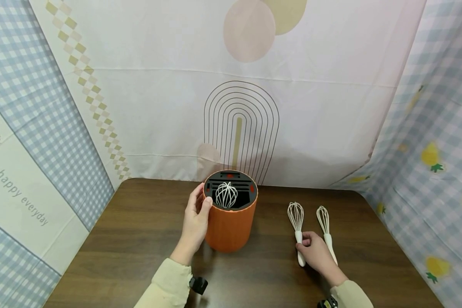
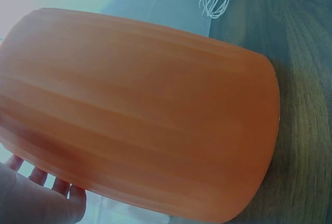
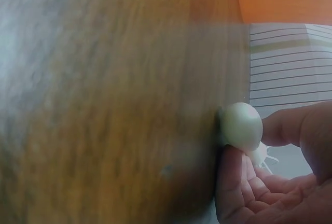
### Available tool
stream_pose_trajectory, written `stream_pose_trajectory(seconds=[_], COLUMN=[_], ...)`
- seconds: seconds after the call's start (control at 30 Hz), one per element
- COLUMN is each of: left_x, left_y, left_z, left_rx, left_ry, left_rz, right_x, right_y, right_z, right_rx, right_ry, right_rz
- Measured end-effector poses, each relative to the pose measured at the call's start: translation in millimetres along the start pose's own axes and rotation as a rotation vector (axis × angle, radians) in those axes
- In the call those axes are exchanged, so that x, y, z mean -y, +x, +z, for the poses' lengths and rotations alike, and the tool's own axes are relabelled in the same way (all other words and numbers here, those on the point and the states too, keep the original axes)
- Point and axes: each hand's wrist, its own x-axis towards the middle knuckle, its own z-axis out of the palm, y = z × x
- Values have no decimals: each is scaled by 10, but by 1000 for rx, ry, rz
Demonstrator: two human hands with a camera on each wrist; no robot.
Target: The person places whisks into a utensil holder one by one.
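An orange utensil holder (image 1: 231,231) with a black slotted top stands upright on the table; it fills much of the left wrist view. One whisk (image 1: 226,195) is in it, with only its white wire loops showing above the slots. My left hand (image 1: 195,224) grips the holder's left side near the rim, thumb toward the front. To the right, my right hand (image 1: 317,251) pinches the white handle of a second whisk (image 1: 298,236), whose wires point away from me. In the right wrist view that whisk's rounded handle end (image 3: 243,126) sits between thumb and fingers, close to the tabletop.
A third whisk (image 1: 327,234) lies on the wooden table (image 1: 138,239), just right of my right hand. Behind the table hangs a white printed cloth (image 1: 161,107), with blue checked cloth (image 1: 439,128) at the sides.
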Motion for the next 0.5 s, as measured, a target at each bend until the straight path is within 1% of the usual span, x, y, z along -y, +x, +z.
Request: stream_pose_trajectory(seconds=[0.07,0.2,0.3,0.37,0.5], left_x=[-70,-90,-78,-64,104], left_y=[-20,-27,-21,-15,30], left_z=[7,13,11,7,-6], left_rx=[0,-2,-3,-3,-9], left_ry=[13,20,15,11,-7], left_rz=[-7,-14,-9,-7,-3], right_x=[-3,9,53,98,205], right_y=[-1,0,1,1,-2], right_z=[1,-12,-33,-48,-73], right_rx=[-5,-15,-26,-42,-86], right_ry=[3,19,56,85,144], right_rz=[-4,-8,-3,1,-22])
